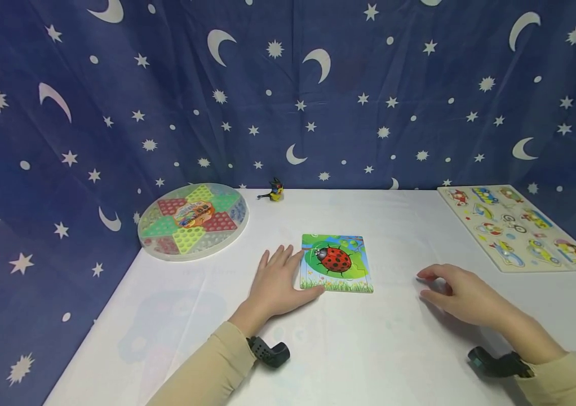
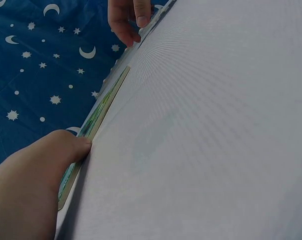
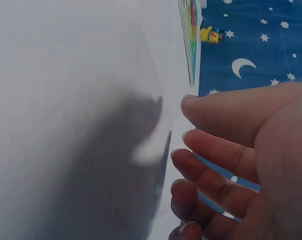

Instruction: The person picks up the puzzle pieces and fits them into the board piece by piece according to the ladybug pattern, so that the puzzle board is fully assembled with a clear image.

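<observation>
A square ladybug jigsaw puzzle (image 1: 336,262) lies flat on the white table, a red ladybug on green with a flowered grass border. My left hand (image 1: 278,287) rests at its left side, fingers outstretched along that edge and the thumb over the near edge. In the left wrist view the thumb (image 2: 73,145) touches the side of the thin puzzle board (image 2: 103,112). My right hand (image 1: 465,293) hovers to the right of the puzzle, apart from it, its fingers loosely bent. Nothing is between the fingers and thumb (image 3: 215,110) in the right wrist view.
A round Chinese checkers board (image 1: 194,221) lies at the back left. Beside it, by the table's far edge, stands a small yellow and black bird figure (image 1: 275,190). A wooden peg puzzle board (image 1: 518,228) lies at the back right. Behind the table hangs a blue star-patterned curtain (image 1: 247,73).
</observation>
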Motion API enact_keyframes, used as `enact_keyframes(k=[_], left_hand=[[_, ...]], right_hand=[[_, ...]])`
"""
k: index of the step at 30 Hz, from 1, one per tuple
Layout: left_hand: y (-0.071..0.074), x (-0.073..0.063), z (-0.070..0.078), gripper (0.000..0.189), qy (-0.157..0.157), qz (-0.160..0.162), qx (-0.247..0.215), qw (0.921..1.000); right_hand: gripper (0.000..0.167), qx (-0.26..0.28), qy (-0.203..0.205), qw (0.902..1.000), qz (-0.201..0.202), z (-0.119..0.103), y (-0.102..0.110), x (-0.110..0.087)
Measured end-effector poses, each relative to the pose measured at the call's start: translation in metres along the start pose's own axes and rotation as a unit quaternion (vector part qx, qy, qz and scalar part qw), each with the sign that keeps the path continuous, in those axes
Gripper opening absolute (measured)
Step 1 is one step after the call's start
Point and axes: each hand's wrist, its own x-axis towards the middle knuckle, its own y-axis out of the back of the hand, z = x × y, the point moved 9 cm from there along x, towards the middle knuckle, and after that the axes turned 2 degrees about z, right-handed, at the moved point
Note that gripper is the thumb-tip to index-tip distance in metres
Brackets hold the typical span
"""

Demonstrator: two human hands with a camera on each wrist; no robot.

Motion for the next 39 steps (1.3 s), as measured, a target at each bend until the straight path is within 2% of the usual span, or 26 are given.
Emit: enact_keyframes(k=[4, 9, 17, 26, 39], left_hand=[[-0.002, 0.001, 0.0, 0.097, 0.001, -0.001, 0.0, 1.0], [-0.003, 0.001, -0.002, 0.097, 0.004, -0.003, 0.006, 1.0], [-0.003, 0.002, 0.002, 0.096, -0.006, -0.005, 0.007, 0.9999], [-0.001, 0.0, 0.0, 0.097, -0.001, 0.004, 0.003, 1.0], [-0.002, 0.001, 0.0, 0.096, 0.0, 0.001, 0.005, 1.0]], right_hand=[[0.044, -0.017, 0.004, 0.9998, 0.001, 0.01, 0.005, -0.006], [0.049, -0.021, -0.008, 0.9997, 0.006, 0.026, 0.011, -0.013], [0.059, -0.029, -0.032, 0.9991, -0.002, 0.055, 0.016, -0.027], [0.07, -0.028, -0.047, 0.9984, -0.016, 0.072, 0.025, -0.033], [0.073, -0.012, -0.046, 0.9975, -0.052, 0.093, 0.032, -0.039]])
